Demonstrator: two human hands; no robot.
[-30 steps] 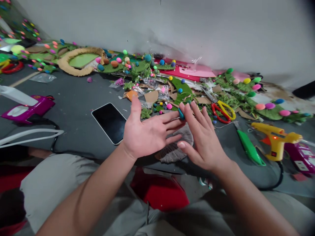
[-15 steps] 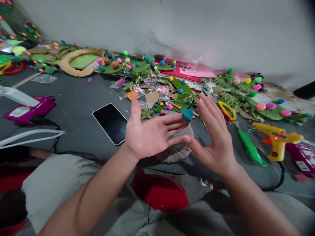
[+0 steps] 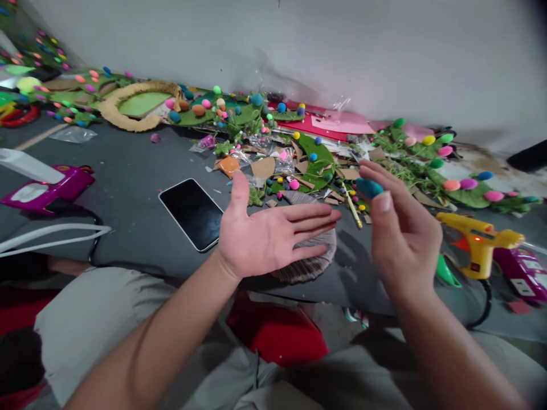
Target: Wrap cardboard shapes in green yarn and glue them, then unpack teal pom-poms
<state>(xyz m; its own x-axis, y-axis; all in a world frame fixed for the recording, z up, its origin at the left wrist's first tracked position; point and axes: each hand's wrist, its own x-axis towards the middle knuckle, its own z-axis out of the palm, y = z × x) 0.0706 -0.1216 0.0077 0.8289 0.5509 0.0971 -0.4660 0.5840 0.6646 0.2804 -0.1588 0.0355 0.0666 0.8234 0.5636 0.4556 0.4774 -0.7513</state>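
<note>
Hands (image 3: pixel 271 239) (image 3: pixel 405 242) apart, lump (image 3: pixel 368 187) held, table edge (image 3: pixel 333 298) below

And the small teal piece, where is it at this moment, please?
In the head view, the teal piece is right of centre, in the fingers of the right hand, left of the yellow glue gun.

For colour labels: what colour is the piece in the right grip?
The piece is teal; head view.

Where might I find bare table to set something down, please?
The widest bare patch lies between the phone and the purple device on the left; a smaller one lies right of the grey disc. Pompoms and scraps crowd along the wall.
</note>
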